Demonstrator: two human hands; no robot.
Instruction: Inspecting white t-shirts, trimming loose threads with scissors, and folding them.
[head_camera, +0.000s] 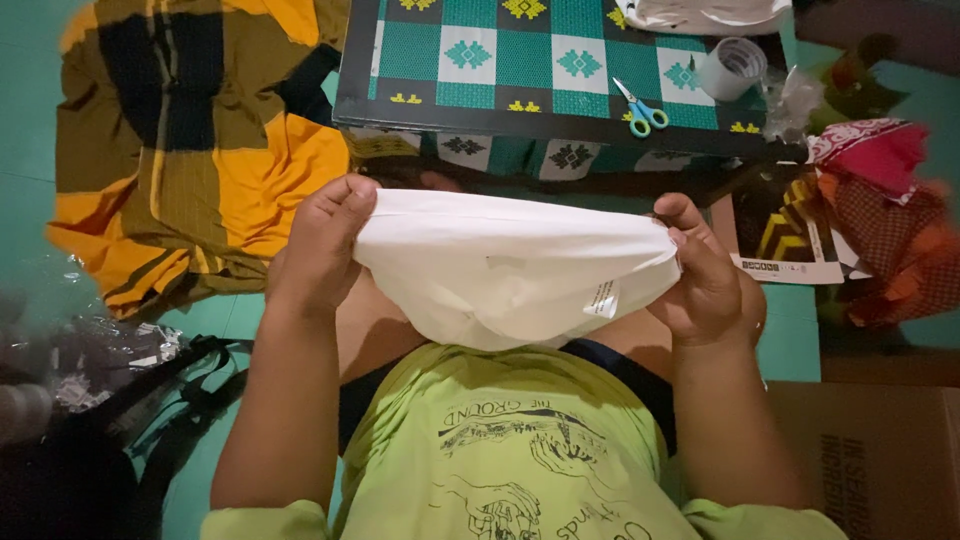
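Observation:
Both my hands hold up a white cloth (500, 270) in front of my chest, stretched between them. My left hand (325, 245) grips its left edge with closed fingers. Gripping the right edge, my right hand (705, 275) sits near a small white tag sewn to the cloth. The cloth sags in the middle over my lime-green shirt. Beyond it stands a low table covered in a green and white patterned cloth (520, 60).
Blue-handled scissors (640, 110) and a roll of clear tape (730, 68) lie on the table. A yellow, brown and black fabric (190, 150) is spread on the floor at left. Red patterned cloths (880, 210) pile at right. A black strapped bag (110, 430) and a cardboard box (880, 460) flank me.

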